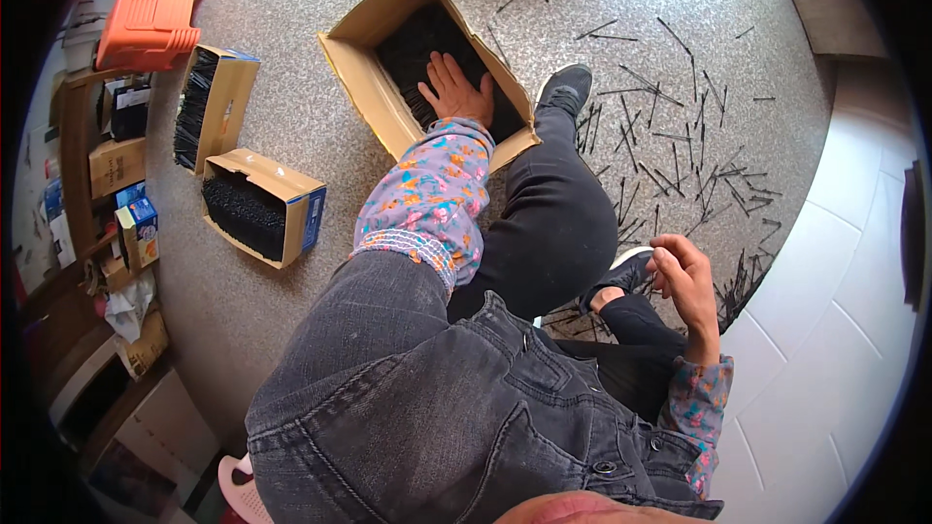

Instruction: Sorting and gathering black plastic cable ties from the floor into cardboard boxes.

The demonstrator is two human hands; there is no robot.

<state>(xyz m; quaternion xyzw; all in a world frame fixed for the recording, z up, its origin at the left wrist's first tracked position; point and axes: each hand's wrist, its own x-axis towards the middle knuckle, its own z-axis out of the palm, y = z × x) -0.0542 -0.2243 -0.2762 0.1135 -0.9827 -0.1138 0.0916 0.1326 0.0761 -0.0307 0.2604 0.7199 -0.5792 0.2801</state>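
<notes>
My left hand (pixel 454 89) lies flat inside a large open cardboard box (pixel 361 68), palm down on a mass of thin black sticks (pixel 413 44). Its fingers are stretched and it grips nothing. Over to the right, my right hand (pixel 687 286) is raised beside my lower leg, fingers loosely bent and apart, with no object visible in it. Many similar black sticks (pixel 670 136) lie scattered on the speckled floor beyond it. The large box stands tilted in front of me, next to my black shoe (pixel 566 87).
Two smaller cardboard boxes packed with black sticks, one nearer (pixel 306 194) and one farther (pixel 228 107), stand at the left. Past them are an orange plastic stool (pixel 150 24) and cluttered shelves (pixel 78 155). A white panelled surface (pixel 825 330) borders the floor at the right.
</notes>
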